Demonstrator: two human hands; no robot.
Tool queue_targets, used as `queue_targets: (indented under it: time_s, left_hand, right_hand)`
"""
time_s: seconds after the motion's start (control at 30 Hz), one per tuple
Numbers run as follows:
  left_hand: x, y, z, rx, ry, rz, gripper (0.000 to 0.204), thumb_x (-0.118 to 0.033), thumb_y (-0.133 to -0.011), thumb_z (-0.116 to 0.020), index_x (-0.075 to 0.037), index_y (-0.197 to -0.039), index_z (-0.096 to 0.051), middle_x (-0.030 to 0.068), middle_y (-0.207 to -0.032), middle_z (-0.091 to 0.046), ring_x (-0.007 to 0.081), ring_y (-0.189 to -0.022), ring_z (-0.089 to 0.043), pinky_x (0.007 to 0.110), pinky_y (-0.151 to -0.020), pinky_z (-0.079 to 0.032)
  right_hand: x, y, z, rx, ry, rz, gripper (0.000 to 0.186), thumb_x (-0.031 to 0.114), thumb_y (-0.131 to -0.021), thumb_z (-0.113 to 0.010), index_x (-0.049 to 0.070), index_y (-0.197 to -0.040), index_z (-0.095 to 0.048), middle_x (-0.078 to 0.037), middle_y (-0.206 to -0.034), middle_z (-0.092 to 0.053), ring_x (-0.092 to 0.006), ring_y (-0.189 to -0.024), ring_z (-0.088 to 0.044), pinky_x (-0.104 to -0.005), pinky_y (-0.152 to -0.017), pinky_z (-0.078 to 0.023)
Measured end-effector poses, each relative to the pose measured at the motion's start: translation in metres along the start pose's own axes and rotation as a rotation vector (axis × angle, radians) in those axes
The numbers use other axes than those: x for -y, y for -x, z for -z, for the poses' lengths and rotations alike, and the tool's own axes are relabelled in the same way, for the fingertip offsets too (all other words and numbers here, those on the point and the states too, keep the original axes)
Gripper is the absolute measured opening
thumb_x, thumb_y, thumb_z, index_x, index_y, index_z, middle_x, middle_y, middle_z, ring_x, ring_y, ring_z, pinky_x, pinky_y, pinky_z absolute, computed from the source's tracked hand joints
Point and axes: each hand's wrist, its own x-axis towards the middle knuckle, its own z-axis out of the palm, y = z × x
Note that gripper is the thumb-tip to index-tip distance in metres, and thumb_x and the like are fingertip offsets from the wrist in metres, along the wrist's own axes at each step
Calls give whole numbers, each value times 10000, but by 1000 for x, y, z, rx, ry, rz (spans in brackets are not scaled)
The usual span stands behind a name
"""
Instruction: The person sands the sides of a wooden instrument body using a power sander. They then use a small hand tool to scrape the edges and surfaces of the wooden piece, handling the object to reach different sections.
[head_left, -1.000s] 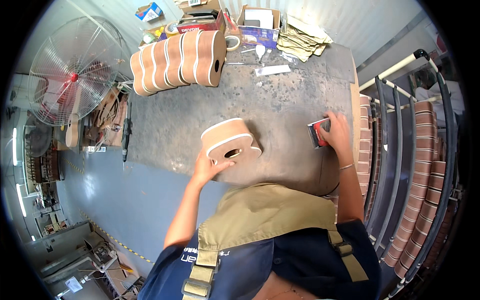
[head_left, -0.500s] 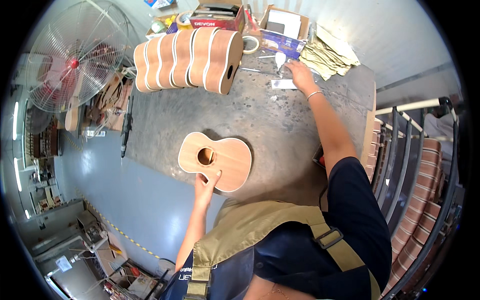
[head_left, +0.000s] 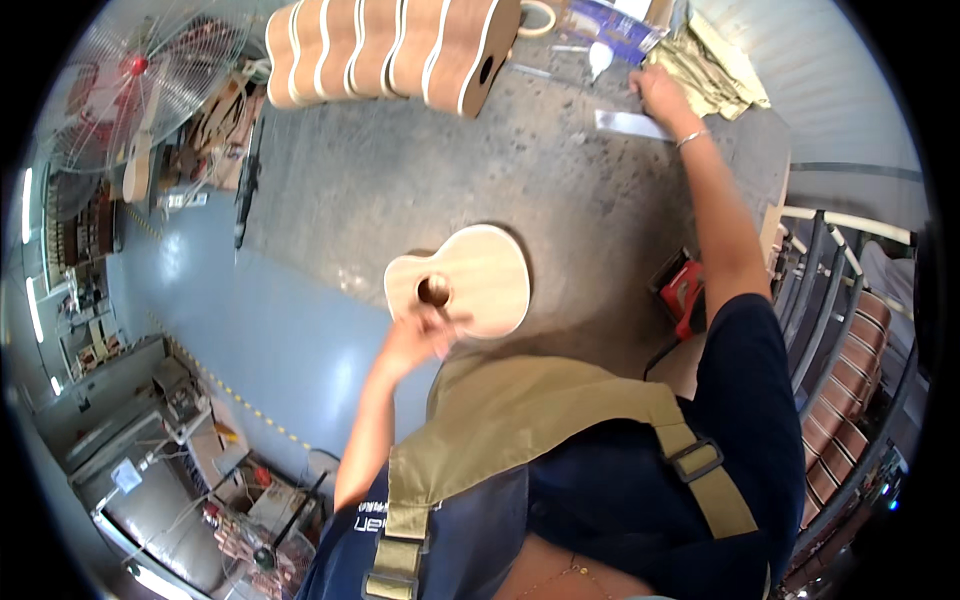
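Note:
A small ukulele-shaped wooden body (head_left: 490,275) with pale edging and a round sound hole lies near the table's front edge. My left hand (head_left: 418,338) is at its near edge below the sound hole; motion smears the fingers, so their grip is unclear. My right hand (head_left: 662,95) reaches to the far right of the table, fingers curled down; whatever they hold, if anything, is hidden. Close by are a small white bottle (head_left: 600,57) with a narrow tip, a whitish flat strip (head_left: 632,125) and a pile of yellowish sheets (head_left: 708,68).
A row of several wooden instrument bodies (head_left: 400,50) stands at the back left of the dark table (head_left: 350,190). A red tool (head_left: 682,290) sits by my right elbow. Metal racks (head_left: 815,270) with stacked bodies border the right; a caged fan (head_left: 140,70) is far left.
The view has shifted, and the table's far items sit higher in it. The instrument body has turned somewhat. My left hand's thumb no longer shows clearly on its top; my right hand remains near the yellowish sheets.

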Motion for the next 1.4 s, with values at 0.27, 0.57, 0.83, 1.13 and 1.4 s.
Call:
queue_targets:
  time_s: [0.27,0.57,0.83,1.13,1.4]
  left_hand:
    - [8,-79,82,-468,-470,-167,777,-448,-625,-1068,-31,-1111,-627,123,-1045,-655,262,-995,-650,408,-868,-571]
    - [20,-62,60,-294,46,14,910,-428,-639,-1068,42,-1267,-605,168,-1150,-727,241,-1068,-712,376,-922,-587]
    - [23,-23,26,-340,412,-171,585,-330,-797,-998,-36,-1100,-593,111,-1051,-706,168,-982,-673,342,-845,-571]
    - [-5,63,-50,-663,-242,-614,718,-206,-758,-924,-25,-1328,-527,243,-1223,-721,361,-1110,-749,445,-939,-599]
    - [41,90,-89,-276,-267,-487,1061,-117,-730,-852,21,-1622,-294,302,-1508,-532,468,-1418,-549,489,-1171,-478]
  right_hand:
    - [0,-13,10,56,105,241,60,108,-964,-625,105,-1010,-664,-149,-1116,-625,-368,-1141,-659,-497,-862,-580]
    - [14,32,16,-25,106,-48,165,127,-1026,-534,76,-1047,-689,-219,-994,-757,-445,-955,-724,-547,-832,-565]
    - [151,128,63,-134,-795,-268,186,-17,-993,-639,49,-1168,-641,-119,-865,-736,-195,-812,-785,-352,-728,-600]
    - [248,195,80,-111,-1442,-240,233,29,-1039,-665,6,-1270,-649,-88,-969,-756,-137,-918,-768,-284,-768,-605]
    - [361,235,108,-266,-972,-253,110,98,-1056,-686,27,-1141,-688,-119,-915,-754,-183,-865,-758,-315,-753,-583]
